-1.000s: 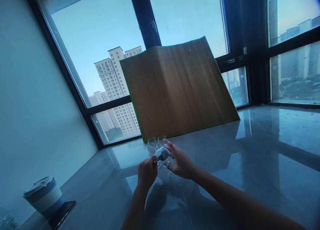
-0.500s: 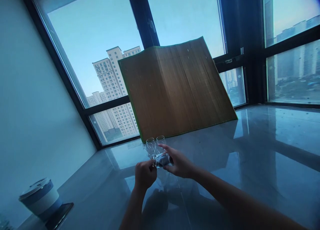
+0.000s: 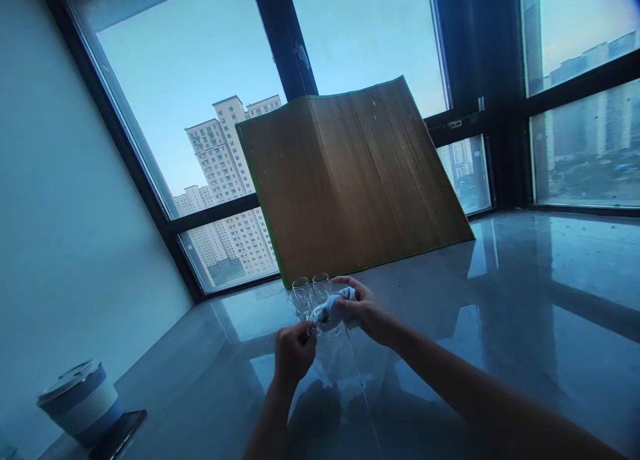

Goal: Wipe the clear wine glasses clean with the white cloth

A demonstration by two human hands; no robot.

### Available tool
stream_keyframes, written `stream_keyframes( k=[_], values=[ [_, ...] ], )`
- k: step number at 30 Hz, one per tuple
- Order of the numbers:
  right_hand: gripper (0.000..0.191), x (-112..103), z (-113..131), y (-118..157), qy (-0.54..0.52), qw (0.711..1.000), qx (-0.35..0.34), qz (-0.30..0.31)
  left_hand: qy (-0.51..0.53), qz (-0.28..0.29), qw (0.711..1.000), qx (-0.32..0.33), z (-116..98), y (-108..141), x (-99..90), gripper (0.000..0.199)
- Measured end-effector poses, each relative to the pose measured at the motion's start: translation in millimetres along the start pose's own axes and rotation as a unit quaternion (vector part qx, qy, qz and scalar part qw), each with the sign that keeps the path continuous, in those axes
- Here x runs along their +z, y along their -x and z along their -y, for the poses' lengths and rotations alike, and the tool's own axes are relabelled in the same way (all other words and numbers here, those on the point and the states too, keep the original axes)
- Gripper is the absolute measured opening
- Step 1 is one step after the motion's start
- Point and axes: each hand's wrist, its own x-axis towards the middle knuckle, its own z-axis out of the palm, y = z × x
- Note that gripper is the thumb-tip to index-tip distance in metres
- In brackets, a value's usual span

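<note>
Low over the shiny floor, my left hand (image 3: 294, 352) pinches the foot end of a small clear stemmed glass (image 3: 316, 315) tipped on its side. A crumpled pale cloth (image 3: 345, 300) is in my right hand (image 3: 369, 315), with the thumb pressed on it. Part of the cloth lies at the bowl of the held glass and seems to be inside it. Just beyond my hands stand two more clear glasses, a left one (image 3: 301, 292) and a right one (image 3: 321, 284), upright side by side.
A brown mat (image 3: 355, 180) with green edging leans against the window behind the glasses. At lower left, a lidded cup (image 3: 83, 401) stands beside a dark flat phone-like object (image 3: 120, 435). The glossy tiled surface (image 3: 500, 353) reflects the windows.
My right hand has shifted right and turned, so more of the pale cloth shows at the glass. My left hand keeps its pinch, slightly lower. The standing glasses have not moved.
</note>
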Motion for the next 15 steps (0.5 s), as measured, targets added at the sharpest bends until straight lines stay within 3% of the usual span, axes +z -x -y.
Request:
stream_keyframes(
  k=[5, 8, 11, 15],
  values=[
    [0.069, -6.0, 5.5, -7.1, -0.042, 0.99, -0.049, -0.126, 0.103, -0.039, 0.992, -0.064, -1.6, -3.4, 2.6, 0.02],
    [0.068, -8.8, 4.1, -9.2, 0.011, 0.979, -0.088, -0.185, 0.235, -0.03, 0.961, -0.144, -3.6, -6.3, 4.3, 0.017],
    [0.062, -4.2, -2.2, -6.9, 0.095, 0.97, -0.129, -0.183, 0.368, 0.008, 0.907, -0.205, -5.2, -6.8, 6.3, 0.028],
    [0.055, 8.3, -13.2, 0.1, 0.141, 0.976, -0.125, -0.112, 0.498, 0.042, 0.839, -0.215, -8.8, -5.0, 8.7, 0.037]
  ],
)
